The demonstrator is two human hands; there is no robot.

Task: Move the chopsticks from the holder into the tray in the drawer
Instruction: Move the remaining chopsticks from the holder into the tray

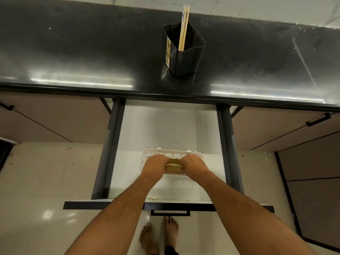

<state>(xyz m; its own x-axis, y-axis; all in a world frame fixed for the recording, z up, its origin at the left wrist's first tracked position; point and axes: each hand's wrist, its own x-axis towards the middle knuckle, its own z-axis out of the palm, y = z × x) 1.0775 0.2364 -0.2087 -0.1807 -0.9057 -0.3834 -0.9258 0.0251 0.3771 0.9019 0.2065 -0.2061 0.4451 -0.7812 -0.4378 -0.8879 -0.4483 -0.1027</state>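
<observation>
The long black stone countertop (pixel 73 57) is glossy, the ribbed black plastic holder (pixel 184 57) smooth, the pale wooden chopsticks (pixel 173 165) matt.

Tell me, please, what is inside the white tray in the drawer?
The white tray holds a row of wooden chopsticks lying side by side. The left hand and right hand cover their ends.

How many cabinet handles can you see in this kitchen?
3: one on the open drawer's front near the feet, one on the left cabinet door, one on the right cabinet door. Others may lie outside the view.
</observation>
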